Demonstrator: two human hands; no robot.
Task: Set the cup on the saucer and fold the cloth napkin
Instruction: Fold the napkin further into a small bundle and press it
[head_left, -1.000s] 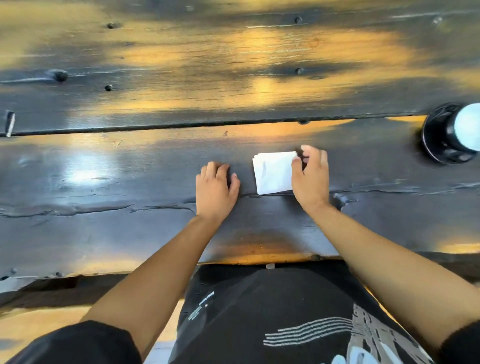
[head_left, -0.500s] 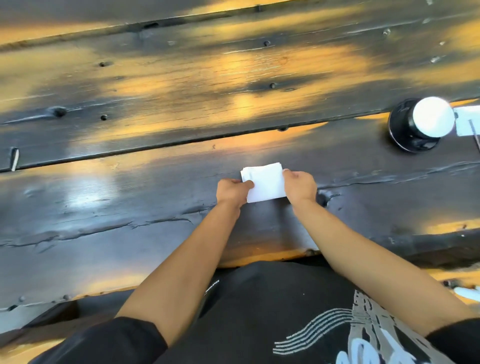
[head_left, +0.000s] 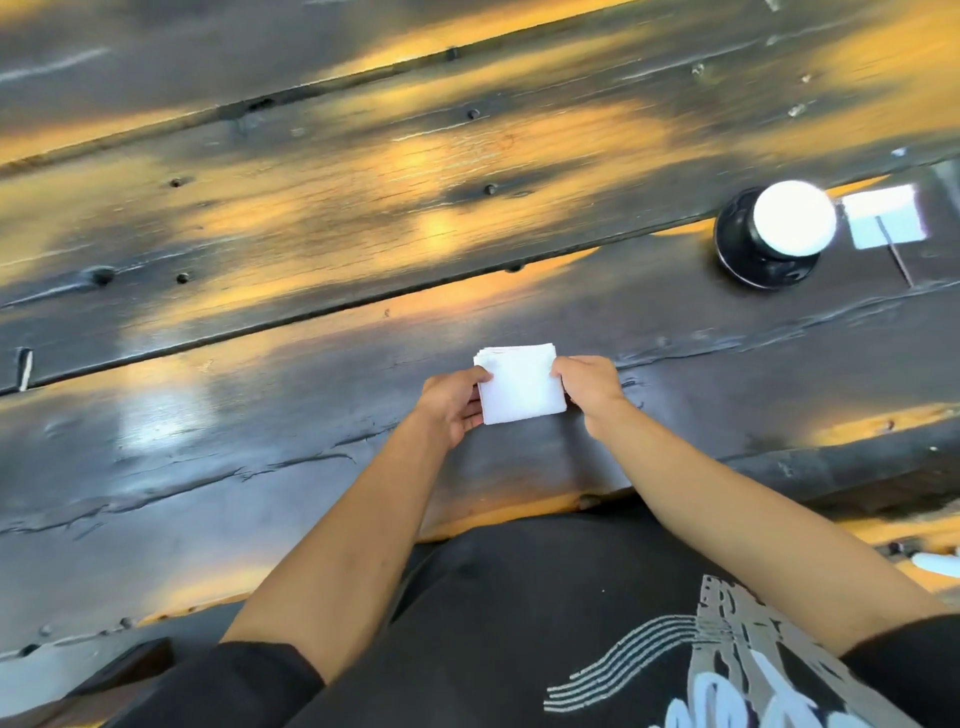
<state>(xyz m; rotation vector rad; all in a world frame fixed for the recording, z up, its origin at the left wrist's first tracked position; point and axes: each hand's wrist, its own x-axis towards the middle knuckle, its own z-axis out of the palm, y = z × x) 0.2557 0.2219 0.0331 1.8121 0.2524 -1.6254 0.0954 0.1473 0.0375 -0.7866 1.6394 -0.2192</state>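
We take the folded white cloth napkin (head_left: 519, 383) as our landmark; it lies as a small thick rectangle on the dark plank desk (head_left: 218, 467), near the edge closest to us.

Far to the left of the napkin, we see a small pale tab (head_left: 23, 369) standing in the seam between two planks, and a bright patch of glare on the wood between that tab and the napkin.

Touching the napkin's left edge is our left hand (head_left: 451, 406). Its thumb lies on top of the cloth and its fingers curl in beneath the edge, so it pinches the napkin there.

Touching the napkin's right edge is our right hand (head_left: 589, 385), knuckles up, with its fingers bent down onto the cloth and gripping that side. We cannot tell whether the napkin rests flat on the desk or is raised slightly between the two hands.

Well to the right of the napkin and farther from us, the white cup (head_left: 794, 218) sits on the black saucer (head_left: 740, 257). Just right of the cup lies a pale rectangular sheet (head_left: 885, 215), blurred, with a thin dark stick (head_left: 894, 252) running from it back toward our side.
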